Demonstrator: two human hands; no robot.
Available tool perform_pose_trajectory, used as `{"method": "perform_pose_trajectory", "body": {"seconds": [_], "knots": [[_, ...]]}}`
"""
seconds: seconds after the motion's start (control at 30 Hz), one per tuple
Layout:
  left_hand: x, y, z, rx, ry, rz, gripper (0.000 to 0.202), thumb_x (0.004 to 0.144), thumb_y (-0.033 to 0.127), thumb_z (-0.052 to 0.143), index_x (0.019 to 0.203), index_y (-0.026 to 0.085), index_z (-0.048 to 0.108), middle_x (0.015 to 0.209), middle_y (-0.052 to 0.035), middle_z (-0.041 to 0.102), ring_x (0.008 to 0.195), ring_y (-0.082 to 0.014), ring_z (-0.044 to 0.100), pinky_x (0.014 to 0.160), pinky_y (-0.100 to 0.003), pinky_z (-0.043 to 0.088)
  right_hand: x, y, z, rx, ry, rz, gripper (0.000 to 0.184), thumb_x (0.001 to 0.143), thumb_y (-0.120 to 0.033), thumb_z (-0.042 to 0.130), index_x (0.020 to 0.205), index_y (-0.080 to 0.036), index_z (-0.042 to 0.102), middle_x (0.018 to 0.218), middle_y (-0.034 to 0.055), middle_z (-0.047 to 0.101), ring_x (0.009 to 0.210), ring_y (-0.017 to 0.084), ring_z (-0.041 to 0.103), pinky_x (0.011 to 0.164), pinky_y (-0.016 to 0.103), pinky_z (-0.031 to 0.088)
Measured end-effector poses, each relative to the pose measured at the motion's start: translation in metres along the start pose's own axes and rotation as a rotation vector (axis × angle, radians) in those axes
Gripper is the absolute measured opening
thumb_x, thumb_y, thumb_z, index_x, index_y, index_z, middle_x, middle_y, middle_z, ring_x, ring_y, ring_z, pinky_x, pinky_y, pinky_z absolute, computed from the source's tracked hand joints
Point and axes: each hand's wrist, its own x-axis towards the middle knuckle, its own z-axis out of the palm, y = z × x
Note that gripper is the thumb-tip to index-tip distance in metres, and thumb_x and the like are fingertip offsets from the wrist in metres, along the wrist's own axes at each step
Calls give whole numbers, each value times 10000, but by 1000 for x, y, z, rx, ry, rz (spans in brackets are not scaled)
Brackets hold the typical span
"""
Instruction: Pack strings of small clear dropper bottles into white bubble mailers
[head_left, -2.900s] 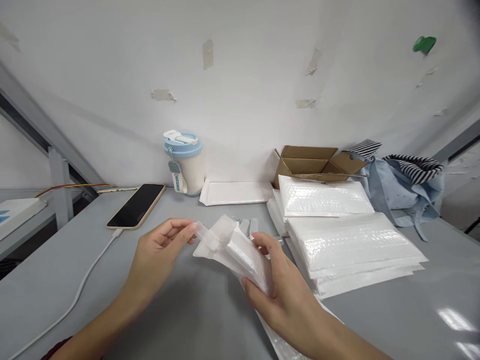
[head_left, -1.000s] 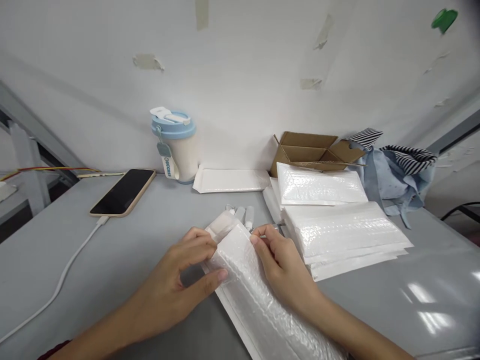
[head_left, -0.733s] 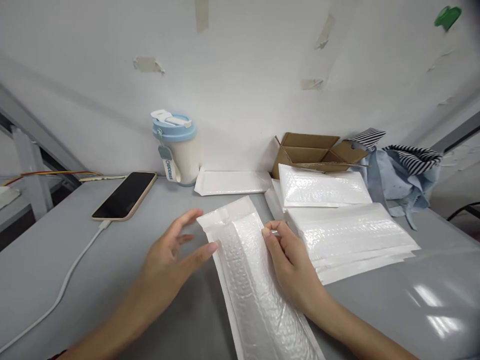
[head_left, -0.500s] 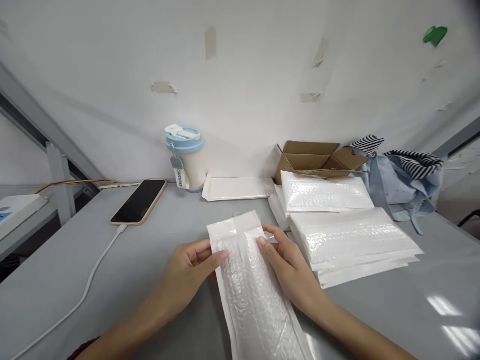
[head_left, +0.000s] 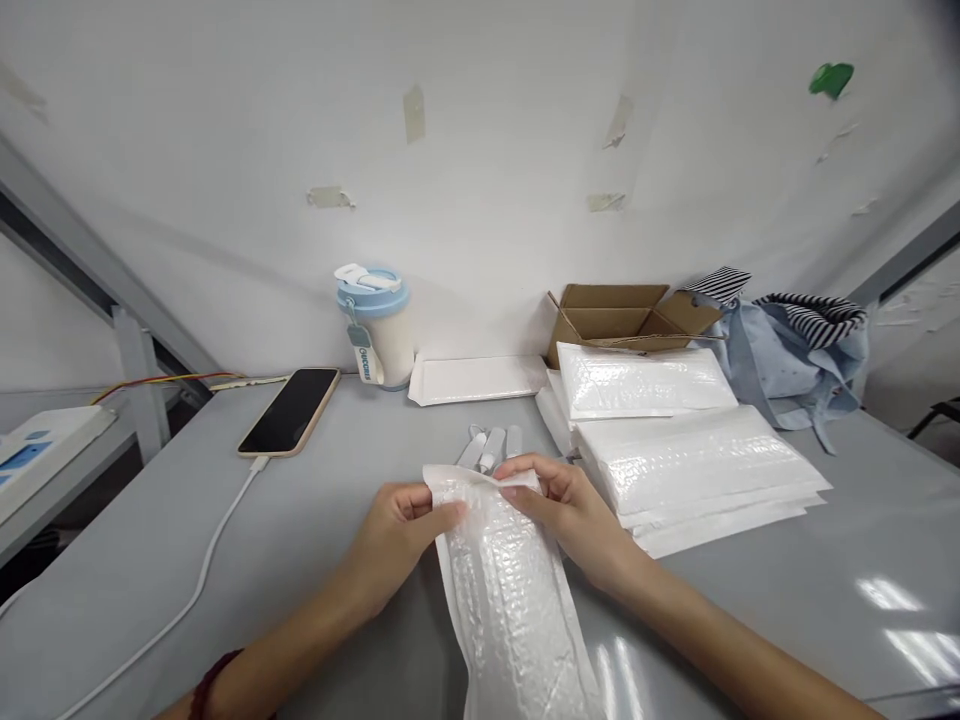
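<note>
A white bubble mailer hangs between both my hands, its top edge facing away from me and slightly bent. My left hand pinches the mailer's upper left side, thumb on the front. At the upper right corner my right hand grips the edge between thumb and fingers. Just beyond the mailer's top edge, several small white tube-like items lie on the table, their lower ends hidden behind the mailer. To the right of my right hand is a stack of white bubble mailers.
Behind the stack stand an open cardboard box and a light blue cloth bag. Another white mailer lies by the wall beside a cup with a blue lid. A phone with a white cable is at left.
The mailer's top edge has come down and toward me and is now bent, uncovering the small white items behind it. Both hands moved with it, keeping hold. The view has shifted slightly.
</note>
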Motion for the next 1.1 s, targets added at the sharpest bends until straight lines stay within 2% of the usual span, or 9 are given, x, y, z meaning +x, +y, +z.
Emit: {"method": "perform_pose_trajectory", "body": {"seconds": [0.17,0.3,0.37,0.47,0.63,0.77,0.93,1.0,1.1], "knots": [[-1,4,0,-14,-135,-54,240,776,337,691,973,200,709,793,-4,717,762,-193,647,672,-266,474,-1,5,-1,-11,-30,9,147,810,-329,619,897,-211,608,519,-91,407,454,68,331,478,213,259],[0,4,0,-28,-193,-56,171,764,283,693,885,166,726,793,-18,712,775,-196,639,715,-270,460,-2,5,3,93,-32,81,89,735,-197,647,823,-189,642,580,-65,512,498,67,399,505,207,278],[2,3,-2,-37,-184,-50,175,788,290,661,882,159,730,764,-17,705,741,-183,625,696,-259,445,-2,4,5,167,-23,119,108,688,-137,636,785,-184,652,609,-55,552,517,68,431,512,202,287],[3,3,-4,-55,-131,-32,194,772,254,664,948,198,724,794,10,698,726,-149,595,672,-220,417,-1,2,4,217,-12,155,95,674,-130,603,737,-184,649,572,-54,546,488,66,424,475,197,255],[-1,7,-6,-113,-100,-57,85,679,184,661,728,166,729,618,28,617,578,-100,509,559,-184,367,-2,2,3,313,-7,215,85,627,-167,638,709,-169,659,513,-37,539,456,81,437,453,207,264],[-1,11,-12,-213,-140,-103,202,659,243,608,791,162,738,654,-9,635,614,-130,538,580,-214,414,-3,-1,2,388,26,230,114,614,-182,652,711,-134,687,557,-20,547,514,85,467,490,206,314],[3,11,-19,-292,-174,-107,396,555,268,636,929,166,721,792,-53,689,704,-195,602,597,-264,469,0,0,-2,485,72,267,281,592,-181,584,838,-125,706,586,-7,561,537,104,487,522,226,365],[3,8,-19,-276,-162,-91,400,596,315,704,972,179,701,830,-52,694,719,-198,615,599,-267,478,0,0,0,500,80,284,306,585,-182,629,878,-129,698,564,-17,556,501,98,473,505,228,360],[3,4,-17,-210,-102,-46,264,715,335,729,940,207,678,753,-2,672,615,-133,588,565,-234,467,-3,0,7,497,88,278,324,607,-239,717,913,-140,685,593,-10,594,498,94,482,503,224,361]]}}
